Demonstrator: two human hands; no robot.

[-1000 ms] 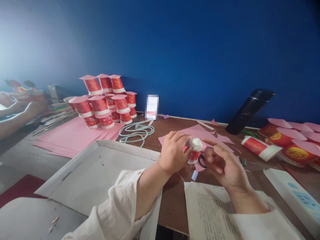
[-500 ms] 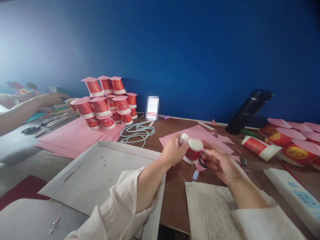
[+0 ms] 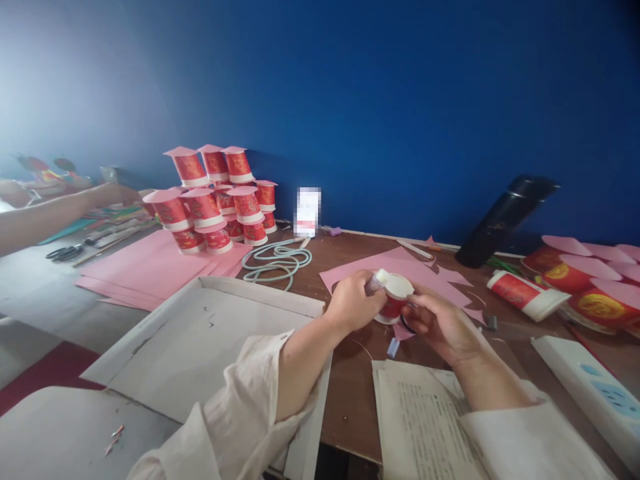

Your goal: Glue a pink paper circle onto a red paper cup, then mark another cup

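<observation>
A small red paper cup (image 3: 395, 308) with a white base stands upside down on the brown table, base facing up. My left hand (image 3: 353, 300) is closed around a glue stick (image 3: 377, 281) with a white tip, and the tip is at the edge of the cup's base. On the other side, the fingers of my right hand (image 3: 445, 323) are closed against the cup and steady it. A dark loop, perhaps a scissors handle (image 3: 406, 325), shows by those fingers. Near the cup's front lies a pale lavender cap (image 3: 393, 347).
Pink-topped red cups (image 3: 203, 210) are stacked at left beside pink sheets (image 3: 130, 267). A coiled cable (image 3: 277, 260), white box lid (image 3: 220, 340), printed pages (image 3: 425, 413), power strip (image 3: 590, 380) and black bottle (image 3: 495, 223) lie around. Another person's arm (image 3: 55, 217) reaches in from the left.
My left hand has brought the glue stick from beside the cup to its base. The cup sits slightly farther right in view. The other person's arm has shifted slightly.
</observation>
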